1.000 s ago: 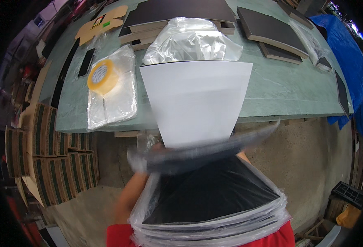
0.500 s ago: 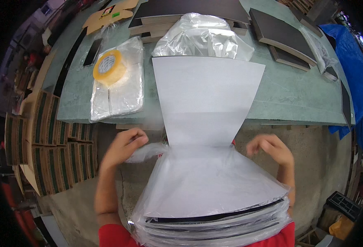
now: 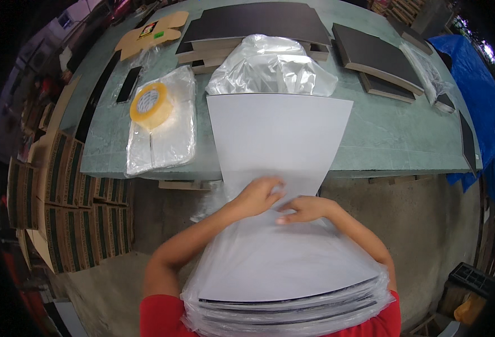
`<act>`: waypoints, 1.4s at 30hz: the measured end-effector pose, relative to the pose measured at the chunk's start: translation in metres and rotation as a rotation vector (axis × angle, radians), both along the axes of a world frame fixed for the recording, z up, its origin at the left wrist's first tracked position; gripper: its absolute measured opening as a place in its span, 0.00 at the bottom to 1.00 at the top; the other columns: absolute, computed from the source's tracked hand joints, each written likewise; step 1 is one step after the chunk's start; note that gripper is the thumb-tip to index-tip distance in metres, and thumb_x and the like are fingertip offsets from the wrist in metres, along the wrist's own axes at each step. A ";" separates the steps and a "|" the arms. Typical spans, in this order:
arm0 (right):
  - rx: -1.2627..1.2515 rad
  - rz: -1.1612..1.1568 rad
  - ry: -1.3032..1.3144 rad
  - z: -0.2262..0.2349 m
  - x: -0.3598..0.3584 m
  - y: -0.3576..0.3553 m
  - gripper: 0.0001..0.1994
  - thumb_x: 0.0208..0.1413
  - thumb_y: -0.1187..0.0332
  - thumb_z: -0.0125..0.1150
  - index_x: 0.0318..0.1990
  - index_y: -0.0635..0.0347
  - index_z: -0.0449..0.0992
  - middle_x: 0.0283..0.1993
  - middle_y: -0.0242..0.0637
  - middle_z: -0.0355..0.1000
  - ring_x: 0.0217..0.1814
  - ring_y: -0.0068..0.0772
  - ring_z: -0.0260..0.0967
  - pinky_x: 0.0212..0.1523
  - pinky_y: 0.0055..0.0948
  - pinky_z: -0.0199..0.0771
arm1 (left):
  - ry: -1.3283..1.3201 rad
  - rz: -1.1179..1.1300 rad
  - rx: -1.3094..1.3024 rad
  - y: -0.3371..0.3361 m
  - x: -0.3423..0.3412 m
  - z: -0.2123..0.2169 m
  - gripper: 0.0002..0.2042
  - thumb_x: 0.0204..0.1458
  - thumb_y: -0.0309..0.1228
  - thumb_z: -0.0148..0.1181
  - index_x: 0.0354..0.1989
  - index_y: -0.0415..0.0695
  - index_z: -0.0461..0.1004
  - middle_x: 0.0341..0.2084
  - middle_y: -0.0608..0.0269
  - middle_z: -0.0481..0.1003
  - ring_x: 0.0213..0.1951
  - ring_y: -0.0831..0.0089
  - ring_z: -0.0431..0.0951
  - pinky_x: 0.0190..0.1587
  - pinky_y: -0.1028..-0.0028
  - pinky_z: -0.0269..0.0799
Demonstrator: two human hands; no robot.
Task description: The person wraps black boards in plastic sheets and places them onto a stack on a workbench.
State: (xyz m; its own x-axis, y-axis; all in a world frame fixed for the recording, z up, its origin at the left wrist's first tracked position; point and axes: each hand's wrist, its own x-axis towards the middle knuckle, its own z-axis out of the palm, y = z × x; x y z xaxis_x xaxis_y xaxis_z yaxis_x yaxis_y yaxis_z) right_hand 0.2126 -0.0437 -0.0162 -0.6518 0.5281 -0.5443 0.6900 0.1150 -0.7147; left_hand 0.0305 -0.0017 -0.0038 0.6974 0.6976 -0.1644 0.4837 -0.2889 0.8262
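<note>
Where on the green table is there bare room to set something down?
The widest bare patch of the green table lies right of the white sheet, below the dark boards. A narrower strip runs between the tape roll on its plastic bags and the sheet. The far edge is crowded with crumpled plastic and cardboard.

Both forearms come up from the lower edge of the frame and angle inward toward its centre. The left hand [image 3: 257, 195] sits just left of centre, palm down, fingers bent and spread forward. The right hand [image 3: 305, 209] lies just beside it, slightly lower and to the right, palm down, fingers pointing left toward the other hand. Short red sleeves show at the bottom edge.
</note>
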 end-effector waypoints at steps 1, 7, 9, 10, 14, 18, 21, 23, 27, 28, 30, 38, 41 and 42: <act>-0.065 -0.148 0.250 0.023 -0.017 0.007 0.26 0.47 0.48 0.50 0.43 0.64 0.67 0.41 0.41 0.67 0.46 0.31 0.62 0.47 0.27 0.60 | -0.143 0.034 -0.067 0.007 0.014 0.036 0.14 0.47 0.34 0.50 0.40 0.41 0.68 0.22 0.60 0.67 0.29 0.73 0.67 0.36 0.74 0.64; -0.233 -0.670 0.786 0.060 -0.022 0.012 0.12 0.44 0.66 0.60 0.35 0.63 0.69 0.31 0.28 0.67 0.33 0.18 0.61 0.34 0.19 0.63 | -0.548 0.159 -0.236 0.029 -0.014 0.074 0.13 0.47 0.32 0.52 0.41 0.41 0.67 0.23 0.68 0.68 0.29 0.78 0.65 0.37 0.76 0.63; -0.243 -0.636 0.794 0.060 -0.018 0.005 0.12 0.43 0.69 0.60 0.35 0.63 0.69 0.31 0.27 0.67 0.32 0.18 0.62 0.34 0.20 0.63 | -0.342 0.193 -0.212 0.019 -0.027 0.058 0.11 0.47 0.33 0.52 0.37 0.40 0.68 0.22 0.70 0.67 0.28 0.80 0.64 0.35 0.78 0.61; -0.255 -0.592 0.742 0.053 -0.014 0.003 0.12 0.42 0.71 0.60 0.36 0.63 0.68 0.31 0.28 0.67 0.33 0.18 0.62 0.35 0.20 0.64 | -0.221 0.198 -0.196 0.013 -0.030 0.053 0.10 0.47 0.33 0.53 0.33 0.40 0.69 0.20 0.71 0.65 0.27 0.81 0.63 0.33 0.81 0.60; -0.350 -0.176 0.405 0.028 0.017 0.004 0.19 0.40 0.70 0.62 0.42 0.61 0.66 0.37 0.31 0.68 0.38 0.19 0.63 0.38 0.20 0.63 | -0.374 0.380 -0.287 0.028 -0.044 0.063 0.12 0.46 0.35 0.54 0.19 0.40 0.68 0.14 0.72 0.63 0.21 0.84 0.60 0.24 0.82 0.58; -0.043 -0.711 0.758 0.066 0.017 0.012 0.31 0.35 0.61 0.65 0.50 0.59 0.62 0.46 0.37 0.63 0.45 0.26 0.60 0.42 0.26 0.62 | -0.092 0.275 -0.007 0.028 -0.029 0.084 0.19 0.48 0.40 0.52 0.13 0.38 0.62 0.08 0.68 0.58 0.15 0.82 0.54 0.17 0.77 0.52; 0.455 -0.751 0.545 0.102 -0.014 0.012 0.31 0.38 0.60 0.64 0.51 0.58 0.59 0.40 0.39 0.67 0.40 0.32 0.64 0.37 0.27 0.66 | -0.072 0.252 0.067 0.024 -0.016 0.093 0.22 0.49 0.42 0.50 0.12 0.36 0.60 0.06 0.65 0.54 0.13 0.79 0.51 0.16 0.74 0.50; 0.354 -0.642 0.338 0.098 -0.022 0.012 0.26 0.38 0.64 0.61 0.47 0.59 0.63 0.40 0.42 0.68 0.37 0.33 0.66 0.36 0.29 0.66 | -0.109 0.237 0.110 0.022 -0.011 0.107 0.23 0.49 0.43 0.49 0.12 0.36 0.59 0.06 0.65 0.52 0.13 0.78 0.50 0.16 0.73 0.49; 0.218 -0.400 -0.017 0.072 0.018 0.013 0.20 0.38 0.71 0.56 0.44 0.61 0.67 0.40 0.42 0.68 0.37 0.32 0.66 0.37 0.27 0.65 | -0.130 0.331 0.118 0.032 -0.017 0.128 0.23 0.50 0.44 0.47 0.11 0.36 0.59 0.05 0.64 0.51 0.13 0.78 0.50 0.16 0.72 0.49; 0.222 -0.387 -0.061 0.073 0.025 0.013 0.19 0.38 0.74 0.53 0.44 0.61 0.67 0.41 0.41 0.68 0.38 0.31 0.66 0.38 0.26 0.65 | -0.085 0.318 0.136 0.034 -0.020 0.129 0.23 0.50 0.43 0.47 0.11 0.36 0.59 0.05 0.64 0.51 0.13 0.78 0.50 0.16 0.71 0.49; 0.533 -0.574 0.232 0.087 0.026 0.019 0.20 0.37 0.71 0.57 0.43 0.63 0.67 0.40 0.44 0.68 0.39 0.36 0.66 0.38 0.29 0.66 | -0.025 0.285 0.133 0.032 -0.021 0.130 0.22 0.50 0.42 0.47 0.12 0.36 0.60 0.05 0.64 0.52 0.12 0.77 0.50 0.16 0.71 0.50; 0.842 -0.725 0.417 0.097 -0.028 0.022 0.25 0.37 0.72 0.60 0.47 0.62 0.63 0.42 0.44 0.66 0.42 0.41 0.65 0.42 0.32 0.65 | 0.010 0.183 0.155 0.030 -0.009 0.128 0.22 0.49 0.41 0.48 0.13 0.33 0.62 0.05 0.63 0.53 0.14 0.79 0.52 0.16 0.72 0.52; 0.993 -0.682 0.290 0.093 -0.023 0.030 0.24 0.37 0.75 0.58 0.47 0.61 0.62 0.43 0.44 0.66 0.41 0.42 0.65 0.42 0.31 0.65 | 0.053 0.143 0.124 0.028 -0.011 0.125 0.23 0.49 0.42 0.45 0.12 0.34 0.61 0.04 0.55 0.54 0.10 0.68 0.52 0.16 0.67 0.51; 1.083 -0.715 0.243 0.096 -0.009 0.038 0.23 0.37 0.75 0.58 0.46 0.61 0.62 0.42 0.44 0.66 0.41 0.42 0.65 0.41 0.31 0.65 | 0.049 0.167 0.110 0.027 -0.015 0.126 0.23 0.49 0.42 0.45 0.12 0.34 0.61 0.04 0.54 0.54 0.10 0.67 0.51 0.17 0.67 0.51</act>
State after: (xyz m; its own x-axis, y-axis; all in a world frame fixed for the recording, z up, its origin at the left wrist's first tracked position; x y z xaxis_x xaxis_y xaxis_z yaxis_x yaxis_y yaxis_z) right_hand 0.2037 -0.0056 0.0795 -0.0692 0.8858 0.4588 0.7048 0.3689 -0.6059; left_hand 0.0159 0.0252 0.1225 0.5639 0.8182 -0.1121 0.5712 -0.2884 0.7685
